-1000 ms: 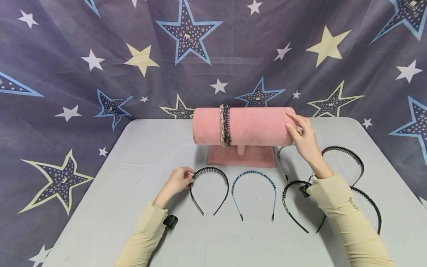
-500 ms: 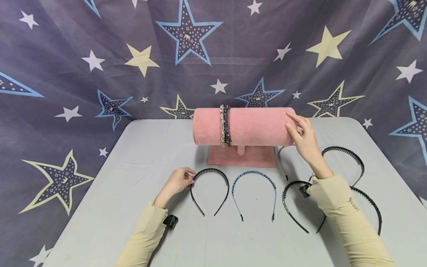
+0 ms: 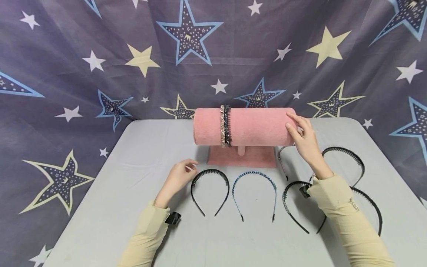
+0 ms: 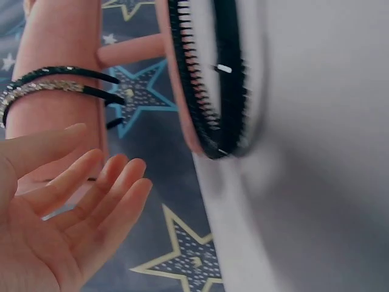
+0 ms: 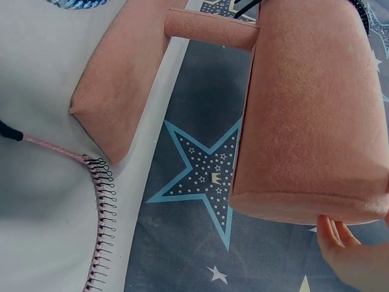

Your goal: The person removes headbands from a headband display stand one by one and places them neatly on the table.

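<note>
A pink velvet headband stand [image 3: 261, 128] has a padded roll on a post. Two headbands circle the roll: a gold-beaded headband [image 3: 222, 128] and a black glittery headband [image 3: 228, 128] with comb teeth. My right hand [image 3: 306, 142] grips the right end of the roll, fingertips at its end face in the right wrist view. A black toothed headband [image 3: 211, 171] lies flat on the table. My left hand [image 3: 177, 178] is just beyond its upper left side, apart from it, fingers loosely bent; the left wrist view shows the palm [image 4: 36, 243] holding nothing.
A blue braided headband [image 3: 254, 172] lies right of the black one. Under and around the right forearm lie a pinkish headband [image 3: 281, 163] and several black headbands [image 3: 348, 151]. A starry curtain [image 3: 213, 48] hangs behind the grey table [image 3: 110, 222].
My left hand has let go of the black toothed headband and lifted slightly up and away from it. My right hand stays at the roll's end.
</note>
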Tool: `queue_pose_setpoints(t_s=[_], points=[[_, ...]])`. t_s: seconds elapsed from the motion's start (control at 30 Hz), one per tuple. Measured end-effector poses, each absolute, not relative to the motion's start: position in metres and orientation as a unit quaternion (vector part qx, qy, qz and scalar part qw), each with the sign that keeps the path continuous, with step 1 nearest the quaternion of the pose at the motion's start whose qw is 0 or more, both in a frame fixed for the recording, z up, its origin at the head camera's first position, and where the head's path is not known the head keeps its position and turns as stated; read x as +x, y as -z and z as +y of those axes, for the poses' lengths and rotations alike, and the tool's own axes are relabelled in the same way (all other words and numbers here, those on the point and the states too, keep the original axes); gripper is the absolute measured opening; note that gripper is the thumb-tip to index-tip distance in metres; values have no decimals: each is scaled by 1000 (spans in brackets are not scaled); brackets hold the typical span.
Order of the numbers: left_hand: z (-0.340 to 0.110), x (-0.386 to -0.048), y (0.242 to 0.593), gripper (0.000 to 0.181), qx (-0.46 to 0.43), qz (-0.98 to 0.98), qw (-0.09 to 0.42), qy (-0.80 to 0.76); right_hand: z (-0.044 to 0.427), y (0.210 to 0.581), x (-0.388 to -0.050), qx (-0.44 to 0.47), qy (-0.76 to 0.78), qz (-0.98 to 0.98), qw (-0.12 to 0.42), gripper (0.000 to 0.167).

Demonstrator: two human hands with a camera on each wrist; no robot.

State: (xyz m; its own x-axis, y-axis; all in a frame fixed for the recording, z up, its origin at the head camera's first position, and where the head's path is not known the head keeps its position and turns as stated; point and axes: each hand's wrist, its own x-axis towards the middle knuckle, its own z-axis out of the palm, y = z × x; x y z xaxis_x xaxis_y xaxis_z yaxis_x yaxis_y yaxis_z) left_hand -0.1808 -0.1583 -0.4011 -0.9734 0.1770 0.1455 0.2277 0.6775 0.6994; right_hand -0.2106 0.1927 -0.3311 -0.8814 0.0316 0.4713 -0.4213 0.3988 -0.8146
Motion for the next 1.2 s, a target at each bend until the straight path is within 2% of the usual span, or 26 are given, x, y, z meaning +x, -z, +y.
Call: queue_pose_setpoints(t_s=[0.23, 0.43, 0.73, 1.2], points=[[-139, -179, 385, 24, -142, -901, 124, 391, 192, 330, -210, 118, -532, -812, 209, 37], [-122, -179, 376, 27, -143, -886, 167, 408, 192, 331, -210, 120, -535, -810, 209, 37], [-102, -182, 373, 27, -174, -851, 258, 423, 192, 331, -209, 119, -536, -809, 210, 37], [-74, -189, 374, 31, -153, -816, 324, 453, 192, 330, -210, 118, -536, -810, 208, 37]])
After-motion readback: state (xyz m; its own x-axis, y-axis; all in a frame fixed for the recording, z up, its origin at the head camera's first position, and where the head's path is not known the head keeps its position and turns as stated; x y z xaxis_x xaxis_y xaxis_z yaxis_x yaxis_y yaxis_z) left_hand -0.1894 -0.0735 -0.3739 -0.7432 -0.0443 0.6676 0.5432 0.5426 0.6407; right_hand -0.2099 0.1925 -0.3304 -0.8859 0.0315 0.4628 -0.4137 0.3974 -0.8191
